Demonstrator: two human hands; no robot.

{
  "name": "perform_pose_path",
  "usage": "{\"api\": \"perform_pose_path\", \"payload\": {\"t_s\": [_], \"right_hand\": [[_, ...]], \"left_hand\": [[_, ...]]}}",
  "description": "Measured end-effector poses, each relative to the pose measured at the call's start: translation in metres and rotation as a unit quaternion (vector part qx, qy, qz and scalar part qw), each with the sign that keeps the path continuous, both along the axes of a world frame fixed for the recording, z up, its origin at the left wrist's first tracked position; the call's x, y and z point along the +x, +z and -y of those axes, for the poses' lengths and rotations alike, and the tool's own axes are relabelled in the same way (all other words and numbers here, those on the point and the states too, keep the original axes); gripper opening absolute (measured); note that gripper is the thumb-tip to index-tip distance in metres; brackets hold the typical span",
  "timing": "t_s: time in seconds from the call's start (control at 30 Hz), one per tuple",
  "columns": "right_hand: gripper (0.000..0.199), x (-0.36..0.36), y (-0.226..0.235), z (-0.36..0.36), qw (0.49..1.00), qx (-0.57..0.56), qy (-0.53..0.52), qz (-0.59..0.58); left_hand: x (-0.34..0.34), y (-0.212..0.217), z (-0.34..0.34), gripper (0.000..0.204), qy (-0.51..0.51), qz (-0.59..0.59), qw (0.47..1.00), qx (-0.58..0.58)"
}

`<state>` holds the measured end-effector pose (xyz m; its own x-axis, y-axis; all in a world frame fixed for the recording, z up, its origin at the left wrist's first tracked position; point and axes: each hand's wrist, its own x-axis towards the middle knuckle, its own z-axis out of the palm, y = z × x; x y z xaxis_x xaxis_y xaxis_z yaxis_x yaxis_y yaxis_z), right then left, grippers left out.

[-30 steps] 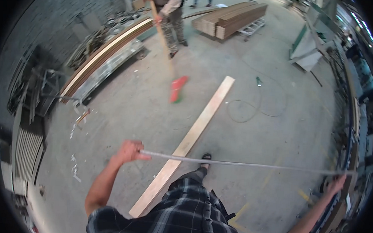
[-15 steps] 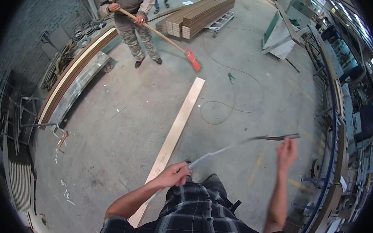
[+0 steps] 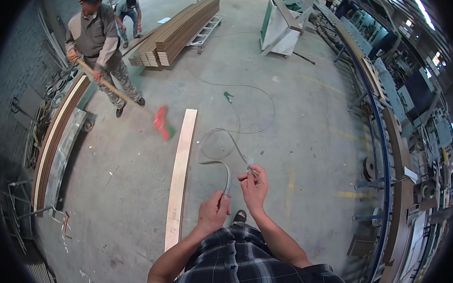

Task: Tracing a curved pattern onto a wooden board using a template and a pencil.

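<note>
A thin, flexible grey strip [image 3: 228, 184] runs between my two hands and bows forward in a loose loop. Its far bend overlaps the thin hose on the floor, so the two are hard to separate there. My left hand [image 3: 213, 212] is closed round one end, low in front of my body. To its right and slightly farther forward, my right hand [image 3: 255, 188] pinches the strip near its other end. On the floor left of my hands lies a long pale wooden board [image 3: 180, 175], apart from both.
A person [image 3: 96, 42] at the left sweeps with a red-headed broom [image 3: 160, 120] near the board's far end. Another person [image 3: 128, 16] bends behind. Stacked brown planks [image 3: 186, 29] sit on a cart. A hose with a green nozzle [image 3: 228, 97] lies ahead. A blue-railed conveyor [image 3: 384, 165] lines the right.
My right hand has come in from far right to beside my left, so the stretched strip now bows into a loop. The view has turned right. The broom head has moved nearer the board.
</note>
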<state>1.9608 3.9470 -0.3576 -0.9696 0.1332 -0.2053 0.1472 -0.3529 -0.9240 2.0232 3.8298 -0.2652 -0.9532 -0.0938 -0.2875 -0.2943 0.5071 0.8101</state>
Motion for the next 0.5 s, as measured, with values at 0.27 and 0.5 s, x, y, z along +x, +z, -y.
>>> {"api": "perform_pose_path", "payload": {"t_s": [0.27, 0.5], "right_hand": [[0.022, -0.031, -0.054, -0.069, 0.972, -0.163, -0.058, 0.161], [0.014, -0.086, -0.047, -0.129, 0.966, -0.186, -0.129, 0.122]], "left_hand": [[-0.047, -0.053, -0.087, 0.025, -0.038, 0.057, 0.997, 0.020], [-0.080, -0.093, -0.139, 0.031, -0.035, 0.103, 0.987, 0.116]]}}
